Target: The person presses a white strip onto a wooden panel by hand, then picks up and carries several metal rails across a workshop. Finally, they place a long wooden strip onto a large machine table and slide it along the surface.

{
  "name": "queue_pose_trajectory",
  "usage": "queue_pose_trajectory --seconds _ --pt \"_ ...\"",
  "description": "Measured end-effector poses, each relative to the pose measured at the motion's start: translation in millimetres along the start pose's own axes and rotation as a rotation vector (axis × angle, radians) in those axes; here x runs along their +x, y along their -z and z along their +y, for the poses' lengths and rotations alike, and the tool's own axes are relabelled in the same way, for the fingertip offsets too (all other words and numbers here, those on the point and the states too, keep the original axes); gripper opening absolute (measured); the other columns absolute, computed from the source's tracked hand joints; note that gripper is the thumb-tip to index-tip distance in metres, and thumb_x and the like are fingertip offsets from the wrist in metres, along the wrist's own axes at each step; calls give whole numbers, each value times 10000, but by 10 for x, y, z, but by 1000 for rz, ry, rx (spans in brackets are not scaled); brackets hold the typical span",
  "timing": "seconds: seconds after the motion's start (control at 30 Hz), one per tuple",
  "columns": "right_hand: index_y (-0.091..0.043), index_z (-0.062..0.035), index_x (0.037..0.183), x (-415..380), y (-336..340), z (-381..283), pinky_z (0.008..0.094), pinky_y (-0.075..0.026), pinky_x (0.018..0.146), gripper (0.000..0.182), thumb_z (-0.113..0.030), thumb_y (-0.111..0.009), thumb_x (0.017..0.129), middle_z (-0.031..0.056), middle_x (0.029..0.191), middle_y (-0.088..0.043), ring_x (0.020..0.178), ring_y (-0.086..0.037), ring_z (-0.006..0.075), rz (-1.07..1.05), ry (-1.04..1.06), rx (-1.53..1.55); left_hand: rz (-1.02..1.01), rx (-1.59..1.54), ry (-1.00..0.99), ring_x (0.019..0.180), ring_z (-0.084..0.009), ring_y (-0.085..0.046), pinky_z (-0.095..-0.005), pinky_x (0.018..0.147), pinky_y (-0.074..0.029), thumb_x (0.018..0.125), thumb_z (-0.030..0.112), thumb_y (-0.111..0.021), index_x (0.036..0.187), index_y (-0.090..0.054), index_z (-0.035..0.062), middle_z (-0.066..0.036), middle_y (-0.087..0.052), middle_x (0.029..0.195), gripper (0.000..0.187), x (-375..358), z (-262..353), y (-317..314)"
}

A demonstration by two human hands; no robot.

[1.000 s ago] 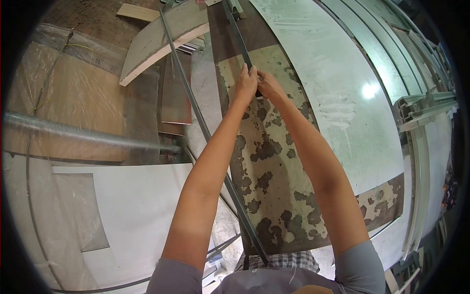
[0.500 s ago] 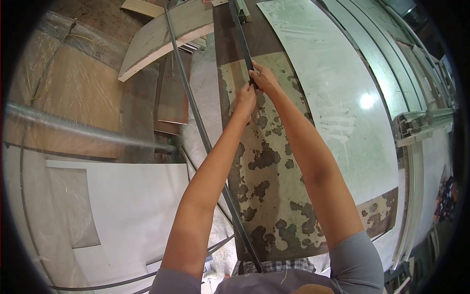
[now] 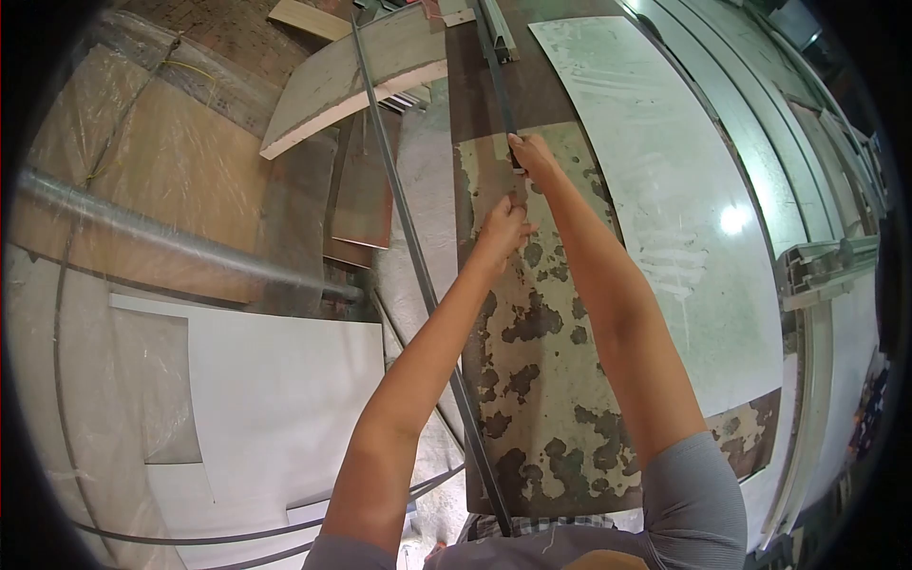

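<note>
My right hand (image 3: 534,159) is closed around the near end of a dark narrow strip (image 3: 498,87), which runs away from me towards the top of the view. Just below and to the left, my left hand (image 3: 502,234) hovers over the patchy work surface (image 3: 522,380), its fingers partly spread and apart from the strip. The surface is cream with dark worn blotches. A second long dark bar (image 3: 408,223) slants past my left forearm, down to my waist.
A large white sheet (image 3: 665,209) lies along the right of the surface, with metal profiles (image 3: 826,256) beyond it. On the left are white panels (image 3: 285,399), a plastic-wrapped board (image 3: 161,161) and a shiny wrapped tube (image 3: 190,233). A thick pale slab (image 3: 351,81) stands at the upper left.
My left hand has come off the strip's end, moving towards me with its fingers loosened. My right hand stays on the strip. The whole view has shifted slightly.
</note>
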State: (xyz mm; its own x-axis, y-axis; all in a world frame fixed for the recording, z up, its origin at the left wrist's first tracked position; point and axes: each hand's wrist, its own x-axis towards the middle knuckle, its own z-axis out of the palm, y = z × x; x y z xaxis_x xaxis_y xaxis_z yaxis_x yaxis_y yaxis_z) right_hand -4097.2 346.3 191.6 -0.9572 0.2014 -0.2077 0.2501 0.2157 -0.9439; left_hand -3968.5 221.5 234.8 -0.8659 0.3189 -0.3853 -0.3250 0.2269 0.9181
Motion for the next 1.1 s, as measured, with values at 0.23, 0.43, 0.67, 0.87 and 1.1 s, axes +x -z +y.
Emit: queue_pose_trajectory --seconds 0.23,0.43,0.67,0.87,1.1 --pt "-482 -22 774 -594 366 -667 309 -492 529 269 -241 -478 929 53 652 -519 586 -521 154 -208 46 610 -11 -64 43 998 -232 -590 -321 845 -444 932 325 -425 1400 -192 12 -128 -473 1283 609 -221 -106 239" --pt "-469 -63 802 -2542 656 -615 219 -377 461 296 -318 -436 949 28 618 -498 507 -467 97 -333 65 703 -96 -432 4 1048 -283 -573 -380 857 -472 916 491 -428 1389 -142 -44 -165 -451 1286 769 -463 -144 338" --pt "-436 -89 1019 -4793 381 207 237 -362 443 234 -306 -474 943 -10 684 -447 509 -406 73 -134 -346 883 -212 -614 -4 941 -288 -599 -396 749 -517 838 605 -472 1316 -303 9 -139 -523 1106 783 -1245 -200 49" --pt "-418 -117 1005 -5806 -103 261 205 -254 384 224 -248 -563 896 -34 627 -376 472 -353 53 -218 -310 732 -216 -584 100 685 -197 -580 -344 589 -507 857 486 -556 1037 -452 35 -99 -534 854 497 -2018 -391 -230" --pt "-397 -57 1003 -6426 -707 504 218 -329 412 203 -184 -521 905 -13 629 -396 475 -373 66 -78 -157 444 25 -397 -15 547 -122 -450 -290 415 -384 902 227 -527 893 -396 42 -54 -430 767 227 -2670 -659 -142"
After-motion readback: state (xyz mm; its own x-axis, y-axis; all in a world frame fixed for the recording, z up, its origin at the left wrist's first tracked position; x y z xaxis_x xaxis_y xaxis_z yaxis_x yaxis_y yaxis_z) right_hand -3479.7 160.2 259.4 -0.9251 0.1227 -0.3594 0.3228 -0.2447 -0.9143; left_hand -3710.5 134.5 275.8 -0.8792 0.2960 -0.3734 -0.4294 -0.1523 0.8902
